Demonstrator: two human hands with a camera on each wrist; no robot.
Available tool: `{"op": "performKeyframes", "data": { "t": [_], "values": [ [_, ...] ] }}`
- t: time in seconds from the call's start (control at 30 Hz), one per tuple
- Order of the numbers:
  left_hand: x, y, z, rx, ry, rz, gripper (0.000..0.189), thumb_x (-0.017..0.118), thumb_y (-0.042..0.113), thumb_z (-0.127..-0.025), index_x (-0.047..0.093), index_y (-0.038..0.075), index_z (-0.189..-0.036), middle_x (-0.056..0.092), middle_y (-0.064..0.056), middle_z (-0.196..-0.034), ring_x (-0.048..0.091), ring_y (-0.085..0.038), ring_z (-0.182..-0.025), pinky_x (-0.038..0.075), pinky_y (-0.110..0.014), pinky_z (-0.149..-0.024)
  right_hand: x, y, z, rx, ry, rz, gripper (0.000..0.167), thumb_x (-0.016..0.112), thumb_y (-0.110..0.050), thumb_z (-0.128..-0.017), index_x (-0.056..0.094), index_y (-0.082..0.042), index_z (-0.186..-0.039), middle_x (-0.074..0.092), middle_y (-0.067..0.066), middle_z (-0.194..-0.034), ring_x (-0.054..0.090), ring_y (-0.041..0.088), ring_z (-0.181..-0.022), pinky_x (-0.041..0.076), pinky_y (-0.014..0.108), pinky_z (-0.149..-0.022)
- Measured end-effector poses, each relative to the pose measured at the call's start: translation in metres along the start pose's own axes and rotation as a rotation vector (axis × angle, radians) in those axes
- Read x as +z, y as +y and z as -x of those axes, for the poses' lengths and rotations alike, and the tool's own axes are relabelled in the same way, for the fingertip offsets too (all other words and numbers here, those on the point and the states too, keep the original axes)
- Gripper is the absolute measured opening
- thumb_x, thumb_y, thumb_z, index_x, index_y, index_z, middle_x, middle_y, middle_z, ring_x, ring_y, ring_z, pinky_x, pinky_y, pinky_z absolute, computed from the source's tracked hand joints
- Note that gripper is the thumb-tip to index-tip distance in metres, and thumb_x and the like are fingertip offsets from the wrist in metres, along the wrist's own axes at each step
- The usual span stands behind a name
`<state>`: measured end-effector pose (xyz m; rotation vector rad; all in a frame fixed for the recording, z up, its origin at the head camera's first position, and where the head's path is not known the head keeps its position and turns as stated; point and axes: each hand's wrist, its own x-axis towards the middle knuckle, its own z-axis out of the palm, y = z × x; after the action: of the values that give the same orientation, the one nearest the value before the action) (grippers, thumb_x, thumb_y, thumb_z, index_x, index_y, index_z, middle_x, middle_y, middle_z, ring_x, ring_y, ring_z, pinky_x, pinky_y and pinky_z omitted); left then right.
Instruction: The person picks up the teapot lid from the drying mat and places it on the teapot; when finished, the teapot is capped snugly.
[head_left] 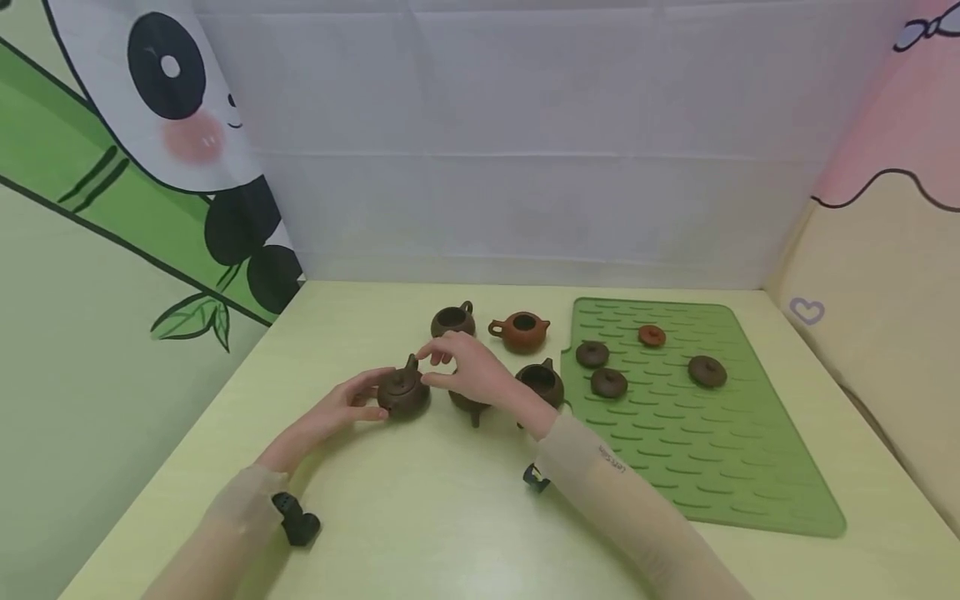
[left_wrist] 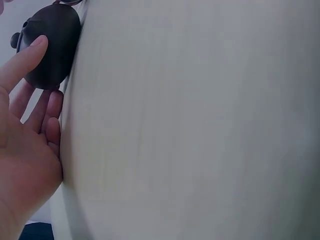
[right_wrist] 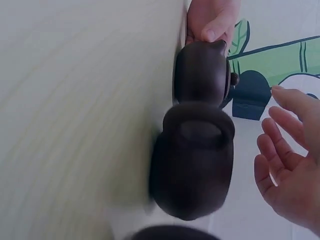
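A dark brown teapot with its lid on stands on the table at centre left. My left hand holds it from the left, thumb on the near side and fingers round the far side; the left wrist view shows the thumb against the dark body. Just right of the lid hovers my right hand, fingers loosely bent and apart from the pot. In the right wrist view that hand holds nothing. Below it, a lidless dark teapot is partly hidden; its handle faces the right wrist camera.
More lidless teapots stand nearby: a dark one behind, a reddish-brown one, and another dark one beside my right wrist. On the green mat at right lie a reddish lid and three dark lids.
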<state>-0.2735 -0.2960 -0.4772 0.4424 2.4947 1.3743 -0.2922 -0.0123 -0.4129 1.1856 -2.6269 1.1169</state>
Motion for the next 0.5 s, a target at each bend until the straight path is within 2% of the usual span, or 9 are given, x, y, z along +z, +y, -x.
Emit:
{"op": "performKeyframes", "data": {
  "t": [0.13, 0.27, 0.33, 0.4, 0.5],
  "values": [
    [-0.002, -0.002, -0.001, 0.012, -0.031, 0.025, 0.079, 0.071, 0.025, -0.091, 0.028, 0.016, -0.156, 0.036, -0.015, -0.159, 0.041, -0.042, -0.140, 0.031, -0.061, -0.112, -0.011, 0.004, 0.010, -0.018, 0.015, -0.006, 0.031, 0.072, -0.024, -0.091, 0.067, -0.017, -0.121, 0.065, 0.009, -0.107, 0.059, 0.021, -0.101, 0.051, 0.040, -0.090],
    [-0.005, -0.003, 0.002, 0.031, -0.042, 0.108, 0.082, 0.067, 0.017, -0.093, 0.018, 0.011, -0.158, 0.028, -0.021, -0.161, 0.033, -0.047, -0.144, 0.030, -0.062, -0.113, -0.023, 0.008, 0.020, -0.050, 0.061, 0.023, 0.032, 0.072, -0.025, -0.091, 0.067, -0.018, -0.121, 0.066, 0.005, -0.108, 0.059, 0.015, -0.097, 0.051, 0.034, -0.087],
    [-0.007, -0.002, 0.003, 0.032, -0.019, 0.157, 0.080, 0.064, 0.016, -0.095, 0.015, 0.011, -0.158, 0.026, -0.023, -0.161, 0.032, -0.048, -0.145, 0.028, -0.061, -0.113, -0.030, 0.010, 0.026, -0.063, 0.094, 0.042, 0.031, 0.073, -0.025, -0.090, 0.068, -0.019, -0.121, 0.066, 0.002, -0.108, 0.057, 0.011, -0.095, 0.050, 0.031, -0.085],
    [-0.007, 0.000, 0.004, 0.032, 0.022, 0.199, 0.077, 0.062, 0.016, -0.097, 0.015, 0.011, -0.158, 0.025, -0.023, -0.161, 0.031, -0.050, -0.144, 0.025, -0.063, -0.114, -0.038, 0.011, 0.032, -0.074, 0.125, 0.043, 0.031, 0.073, -0.023, -0.090, 0.069, -0.019, -0.120, 0.066, 0.000, -0.108, 0.057, 0.011, -0.095, 0.050, 0.033, -0.085],
    [-0.008, 0.009, 0.003, 0.039, 0.111, 0.200, 0.073, 0.062, 0.019, -0.097, 0.020, 0.014, -0.157, 0.028, -0.022, -0.160, 0.033, -0.048, -0.144, 0.026, -0.063, -0.113, -0.051, 0.014, 0.041, -0.087, 0.166, 0.036, 0.030, 0.073, -0.023, -0.090, 0.069, -0.018, -0.120, 0.066, -0.001, -0.107, 0.056, 0.010, -0.096, 0.050, 0.035, -0.084]
  ]
}}
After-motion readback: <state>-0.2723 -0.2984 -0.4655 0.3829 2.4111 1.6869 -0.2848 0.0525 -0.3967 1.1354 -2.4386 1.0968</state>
